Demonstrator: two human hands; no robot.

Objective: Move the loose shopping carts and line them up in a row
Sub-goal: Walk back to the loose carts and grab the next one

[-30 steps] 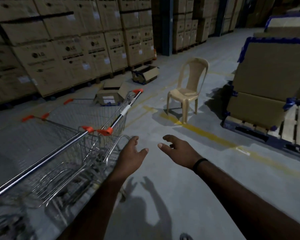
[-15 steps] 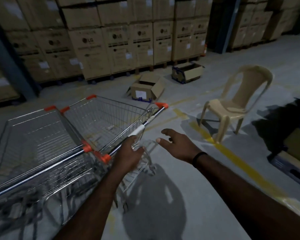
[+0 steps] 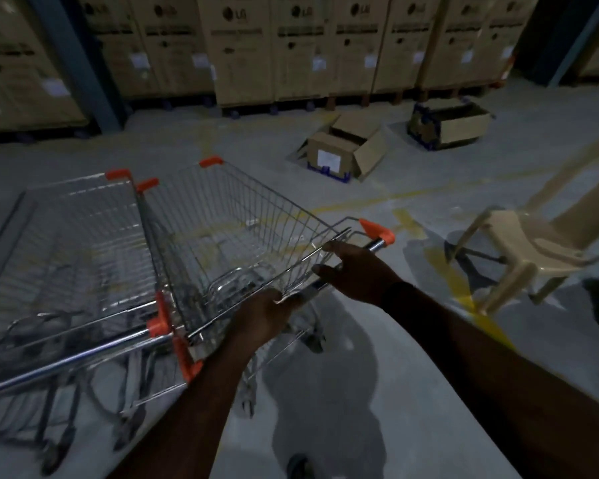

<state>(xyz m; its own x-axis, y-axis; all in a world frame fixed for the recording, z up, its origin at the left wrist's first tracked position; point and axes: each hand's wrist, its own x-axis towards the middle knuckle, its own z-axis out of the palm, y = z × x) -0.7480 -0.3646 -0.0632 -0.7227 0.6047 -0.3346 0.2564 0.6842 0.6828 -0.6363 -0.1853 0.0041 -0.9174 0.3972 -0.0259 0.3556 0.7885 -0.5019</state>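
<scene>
Now both hands clamped on cart (image 3: 242, 236) handle (image 3: 376, 244): L hand (image 3: 263, 316), R hand (image 3: 358, 271).

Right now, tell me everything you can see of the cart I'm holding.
The shopping cart is a silver wire basket with orange plastic corner caps, upright on its wheels on the grey floor. Nothing shows inside. Its chrome handle bar has orange ends; the left hand and right hand both grip it. Its left side sits close beside a second cart; contact is unclear.
</scene>
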